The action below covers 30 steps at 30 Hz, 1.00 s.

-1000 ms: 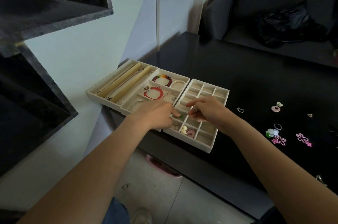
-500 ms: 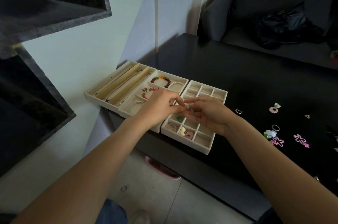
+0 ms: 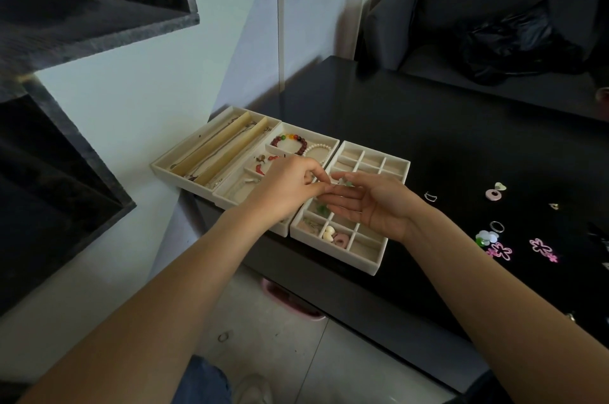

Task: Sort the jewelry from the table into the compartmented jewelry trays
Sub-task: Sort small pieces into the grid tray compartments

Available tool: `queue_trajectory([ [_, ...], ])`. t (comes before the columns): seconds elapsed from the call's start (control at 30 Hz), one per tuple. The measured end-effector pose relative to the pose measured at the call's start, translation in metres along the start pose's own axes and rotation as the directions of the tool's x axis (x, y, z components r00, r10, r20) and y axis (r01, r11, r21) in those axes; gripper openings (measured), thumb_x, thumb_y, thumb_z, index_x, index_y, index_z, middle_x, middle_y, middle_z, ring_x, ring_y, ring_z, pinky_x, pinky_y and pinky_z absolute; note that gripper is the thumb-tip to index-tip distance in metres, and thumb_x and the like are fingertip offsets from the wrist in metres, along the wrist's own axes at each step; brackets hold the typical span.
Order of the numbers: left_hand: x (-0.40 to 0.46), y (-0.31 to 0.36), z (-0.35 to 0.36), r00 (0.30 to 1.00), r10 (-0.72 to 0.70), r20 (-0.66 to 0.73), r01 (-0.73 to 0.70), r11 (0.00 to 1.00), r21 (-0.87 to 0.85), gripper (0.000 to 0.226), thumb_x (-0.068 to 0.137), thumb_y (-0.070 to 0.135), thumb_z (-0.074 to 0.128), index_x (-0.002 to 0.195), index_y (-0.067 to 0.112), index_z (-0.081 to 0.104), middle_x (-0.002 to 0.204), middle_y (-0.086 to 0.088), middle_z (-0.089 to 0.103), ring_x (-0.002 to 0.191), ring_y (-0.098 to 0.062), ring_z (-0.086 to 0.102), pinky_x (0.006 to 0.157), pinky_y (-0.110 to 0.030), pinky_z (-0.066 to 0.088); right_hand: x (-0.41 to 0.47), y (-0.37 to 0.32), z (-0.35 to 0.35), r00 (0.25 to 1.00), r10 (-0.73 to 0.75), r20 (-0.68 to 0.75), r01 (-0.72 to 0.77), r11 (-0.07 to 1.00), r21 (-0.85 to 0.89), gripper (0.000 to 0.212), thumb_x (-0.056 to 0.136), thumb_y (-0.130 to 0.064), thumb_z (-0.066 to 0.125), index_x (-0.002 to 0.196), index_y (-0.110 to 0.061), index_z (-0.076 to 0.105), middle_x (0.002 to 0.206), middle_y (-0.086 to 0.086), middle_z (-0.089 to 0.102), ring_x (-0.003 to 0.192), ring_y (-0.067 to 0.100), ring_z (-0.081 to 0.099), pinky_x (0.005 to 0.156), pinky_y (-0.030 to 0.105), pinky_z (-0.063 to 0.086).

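Three cream trays sit side by side at the table's left edge: a long-slot tray (image 3: 174,163), a bracelet tray (image 3: 332,141) and a grid tray (image 3: 400,162). Both my hands meet above the grid tray. My right hand (image 3: 375,206) lies palm up, its thumb and fingers pinching a small pale green and white piece (image 3: 346,182). My left hand (image 3: 286,187) has curled fingers, and its fingertips pinch the near end of that same piece. In the grid tray lie a cream heart (image 3: 328,234), a pink ring (image 3: 341,240) and a green piece (image 3: 322,208).
Loose jewelry lies on the black table (image 3: 395,113) to the right: a silver clip (image 3: 430,196), pink disc (image 3: 493,194), silver ring (image 3: 496,226), white-green flower (image 3: 484,236) and pink flowers (image 3: 501,250). A dark bag (image 3: 514,41) sits behind. A dark shelf (image 3: 82,8) juts out at left.
Both hands rose from the grid tray's compartments and came together above it. My right hand turned palm up, with the small piece now between the two hands' fingertips.
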State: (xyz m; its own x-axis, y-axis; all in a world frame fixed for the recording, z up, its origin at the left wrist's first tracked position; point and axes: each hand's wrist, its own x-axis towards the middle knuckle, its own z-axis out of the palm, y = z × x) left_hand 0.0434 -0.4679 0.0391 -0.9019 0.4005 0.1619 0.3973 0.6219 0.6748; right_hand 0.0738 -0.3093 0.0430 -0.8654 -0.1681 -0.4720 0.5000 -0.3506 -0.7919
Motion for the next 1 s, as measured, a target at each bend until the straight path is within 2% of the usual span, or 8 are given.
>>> queue_trajectory([
  [0.17, -0.003, 0.004, -0.005, 0.999, 0.042, -0.033, -0.041, 0.999, 0.026, 0.01, 0.085, 0.016, 0.069, 0.092, 0.009, 0.071, 0.06, 0.017, 0.052, 0.062, 0.009, 0.054, 0.047, -0.002, 0.033, 0.002, -0.002, 0.002, 1.0, 0.017, 0.002, -0.017, 1.0, 0.027, 0.019, 0.098, -0.01, 0.043, 0.107, -0.004, 0.06, 0.088, 0.016, 0.073, 0.078, 0.025, 0.073, 0.075, 0.035, 0.057],
  [0.3, -0.003, 0.001, -0.003, 0.998, 0.013, -0.064, -0.013, 1.0, -0.004, 0.012, 0.082, 0.021, 0.071, 0.088, 0.011, 0.067, 0.05, 0.013, 0.038, 0.043, 0.007, 0.044, 0.046, -0.005, 0.033, 0.004, -0.001, 0.005, 1.0, 0.0, -0.001, 0.0, 1.0, 0.008, 0.02, 0.099, -0.012, 0.044, 0.102, -0.006, 0.062, 0.084, 0.014, 0.072, 0.079, 0.024, 0.073, 0.076, 0.035, 0.057],
  [0.47, -0.002, -0.004, -0.001, 0.996, 0.01, -0.092, -0.008, 1.0, 0.027, 0.011, 0.083, 0.021, 0.07, 0.091, 0.016, 0.064, 0.052, 0.011, 0.039, 0.043, -0.003, 0.036, 0.047, -0.011, 0.034, 0.006, 0.001, 0.007, 1.0, -0.002, 0.02, 0.003, 1.0, -0.025, 0.027, 0.101, -0.014, 0.039, 0.095, -0.007, 0.065, 0.089, 0.014, 0.071, 0.084, 0.022, 0.072, 0.078, 0.032, 0.056],
  [0.6, -0.004, -0.002, -0.002, 0.994, 0.054, -0.093, -0.051, 0.998, 0.033, 0.012, 0.084, 0.017, 0.07, 0.095, 0.013, 0.069, 0.048, 0.011, 0.038, 0.042, 0.001, 0.042, 0.044, -0.01, 0.032, 0.005, 0.001, 0.011, 1.0, -0.005, 0.019, 0.005, 0.999, -0.033, 0.029, 0.101, -0.014, 0.038, 0.11, -0.003, 0.063, 0.089, 0.013, 0.071, 0.084, 0.021, 0.072, 0.074, 0.029, 0.057],
  [0.7, -0.005, -0.001, -0.004, 0.991, 0.068, -0.116, -0.064, 0.997, 0.038, 0.007, 0.082, 0.014, 0.071, 0.088, 0.011, 0.072, 0.048, 0.015, 0.037, 0.044, 0.007, 0.045, 0.046, -0.006, 0.033, 0.004, 0.001, 0.012, 1.0, -0.007, 0.022, 0.009, 0.998, -0.055, 0.028, 0.101, -0.014, 0.039, 0.109, -0.004, 0.063, 0.092, 0.013, 0.071, 0.088, 0.021, 0.071, 0.078, 0.032, 0.056],
  [0.77, -0.004, 0.0, -0.006, 0.99, 0.06, -0.131, -0.055, 0.998, 0.04, 0.005, 0.082, 0.016, 0.071, 0.084, 0.012, 0.072, 0.045, 0.013, 0.035, 0.043, 0.003, 0.043, 0.05, -0.008, 0.035, 0.003, 0.001, 0.011, 0.999, -0.021, 0.031, 0.024, 0.996, -0.086, 0.026, 0.101, -0.013, 0.04, 0.109, -0.005, 0.063, 0.096, 0.012, 0.072, 0.092, 0.021, 0.071, 0.079, 0.034, 0.056],
  [0.9, -0.001, -0.007, -0.011, 0.991, -0.033, -0.132, 0.027, 0.999, -0.047, 0.007, 0.084, 0.022, 0.069, 0.082, 0.015, 0.071, 0.038, 0.013, 0.039, 0.041, 0.002, 0.041, 0.073, -0.025, 0.047, 0.001, -0.001, 0.008, 0.974, -0.214, -0.071, 0.18, 0.928, -0.327, 0.019, 0.098, -0.01, 0.047, 0.102, -0.008, 0.065, 0.087, 0.009, 0.074, 0.071, 0.012, 0.068, 0.068, 0.027, 0.057],
  [1.0, -0.001, -0.011, -0.013, 0.991, -0.096, -0.09, 0.088, 0.992, -0.089, 0.009, 0.083, 0.027, 0.069, 0.081, 0.019, 0.071, 0.051, 0.015, 0.049, 0.052, 0.002, 0.046, 0.065, -0.024, 0.041, -0.001, -0.003, 0.005, 0.941, -0.325, -0.095, 0.247, 0.851, -0.463, 0.013, 0.094, -0.009, 0.055, 0.095, -0.009, 0.068, 0.078, 0.008, 0.072, 0.055, 0.007, 0.059, 0.058, 0.021, 0.052],
])
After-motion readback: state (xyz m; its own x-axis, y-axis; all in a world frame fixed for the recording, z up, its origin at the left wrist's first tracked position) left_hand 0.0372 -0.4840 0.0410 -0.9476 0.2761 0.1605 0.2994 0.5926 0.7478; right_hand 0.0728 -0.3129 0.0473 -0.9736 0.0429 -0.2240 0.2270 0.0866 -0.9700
